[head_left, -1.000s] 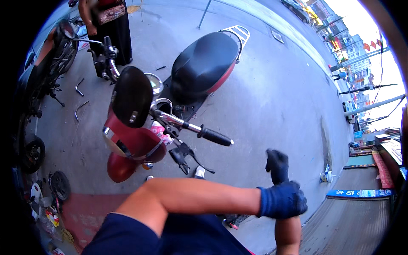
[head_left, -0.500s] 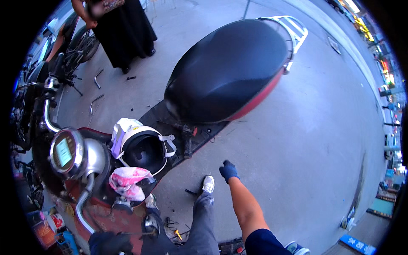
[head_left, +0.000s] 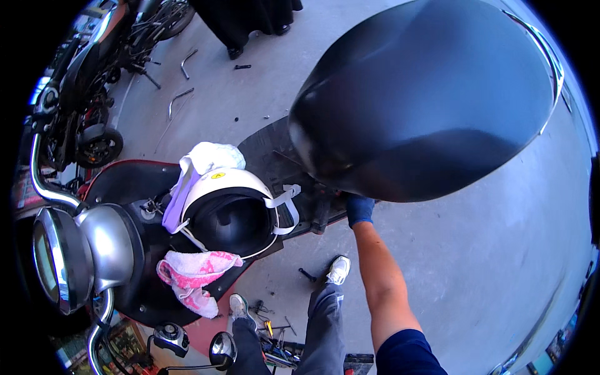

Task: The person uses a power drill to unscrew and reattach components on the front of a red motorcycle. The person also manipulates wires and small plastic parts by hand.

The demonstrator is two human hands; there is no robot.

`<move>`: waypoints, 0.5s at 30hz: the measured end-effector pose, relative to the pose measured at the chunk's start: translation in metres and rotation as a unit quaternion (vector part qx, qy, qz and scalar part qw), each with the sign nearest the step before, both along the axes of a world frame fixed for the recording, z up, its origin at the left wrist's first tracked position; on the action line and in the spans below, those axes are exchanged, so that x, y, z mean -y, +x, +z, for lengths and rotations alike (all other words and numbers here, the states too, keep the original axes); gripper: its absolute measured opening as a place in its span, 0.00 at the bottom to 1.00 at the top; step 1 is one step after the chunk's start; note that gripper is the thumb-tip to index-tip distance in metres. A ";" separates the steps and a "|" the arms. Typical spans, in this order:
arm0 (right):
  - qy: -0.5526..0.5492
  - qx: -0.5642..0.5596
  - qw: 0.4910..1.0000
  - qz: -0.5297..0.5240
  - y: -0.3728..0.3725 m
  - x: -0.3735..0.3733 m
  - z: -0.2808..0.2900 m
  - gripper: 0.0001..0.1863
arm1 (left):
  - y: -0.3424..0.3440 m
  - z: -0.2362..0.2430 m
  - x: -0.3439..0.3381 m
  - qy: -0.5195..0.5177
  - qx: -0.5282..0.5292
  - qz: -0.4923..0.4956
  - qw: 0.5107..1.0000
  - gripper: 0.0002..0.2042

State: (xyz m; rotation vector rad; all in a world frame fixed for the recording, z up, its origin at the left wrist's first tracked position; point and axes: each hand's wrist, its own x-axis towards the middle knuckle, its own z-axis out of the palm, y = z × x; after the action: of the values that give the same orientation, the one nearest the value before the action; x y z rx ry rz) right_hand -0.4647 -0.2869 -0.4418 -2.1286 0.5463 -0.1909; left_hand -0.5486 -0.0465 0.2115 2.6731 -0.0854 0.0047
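Note:
My right hand, in a dark blue glove, reaches in under the near edge of the black scooter seat. Its fingers are hidden there, so whether they grip anything does not show. My left hand is out of view. In front of the seat, a white helmet lies on the scooter's dark footboard, its black hollow facing up and a white strap at its side. Beside it rests a pink and white cloth, and a white and purple cloth lies against its far side.
Silver handlebars and a round gauge stand at the left, with a mirror below. Tools lie by my feet. Bent metal bars are on the ground, near a person in a black skirt and parked bikes.
My right hand has gone from over the open ground to under the seat edge. My left hand has left the view. The view has shifted closer to the scooter.

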 end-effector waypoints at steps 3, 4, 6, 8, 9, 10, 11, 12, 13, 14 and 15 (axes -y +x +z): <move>0.002 0.004 0.998 0.065 0.003 0.009 -0.016 0.11 | 0.000 -0.003 0.000 0.008 0.000 0.009 1.000 0.18; 0.019 -0.008 0.996 0.088 0.005 0.003 -0.014 0.11 | -0.001 -0.004 0.001 0.015 0.000 0.019 1.000 0.18; 0.017 0.046 0.999 0.019 0.012 -0.019 0.017 0.10 | -0.002 -0.005 0.003 0.030 -0.001 0.030 0.999 0.18; -0.016 -0.003 0.998 0.064 0.015 -0.027 0.033 0.13 | -0.005 -0.007 0.006 0.042 -0.003 0.033 0.999 0.18; -0.047 -0.077 0.985 0.150 0.010 -0.017 0.028 0.19 | -0.006 -0.006 0.007 0.050 -0.004 0.035 0.998 0.18; -0.074 -0.148 0.957 0.238 0.006 -0.009 0.023 0.25 | -0.007 -0.005 0.009 0.060 -0.007 0.038 0.997 0.18; -0.054 -0.165 0.953 0.250 0.009 -0.005 0.021 0.25 | -0.008 -0.002 0.012 0.073 -0.010 0.044 0.996 0.18; -0.036 -0.181 0.948 0.261 0.015 0.001 0.017 0.24 | -0.010 0.001 0.012 0.082 -0.015 0.048 0.995 0.18; -0.038 -0.130 0.970 0.202 0.014 0.014 -0.002 0.24 | -0.010 0.001 0.011 0.084 -0.017 0.048 0.995 0.18; -0.042 -0.080 0.986 0.141 0.013 0.027 -0.022 0.23 | -0.009 0.001 0.012 0.090 -0.023 0.054 0.994 0.18; -0.089 0.003 0.984 0.154 0.013 0.038 -0.026 0.16 | -0.009 0.002 0.012 0.104 -0.031 0.069 0.992 0.18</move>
State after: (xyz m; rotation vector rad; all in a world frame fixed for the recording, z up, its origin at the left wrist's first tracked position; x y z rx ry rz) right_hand -0.4521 -0.3247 -0.4677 -2.3530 0.1960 -0.0745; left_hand -0.5579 -0.0587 0.2136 2.8790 0.1274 -0.0467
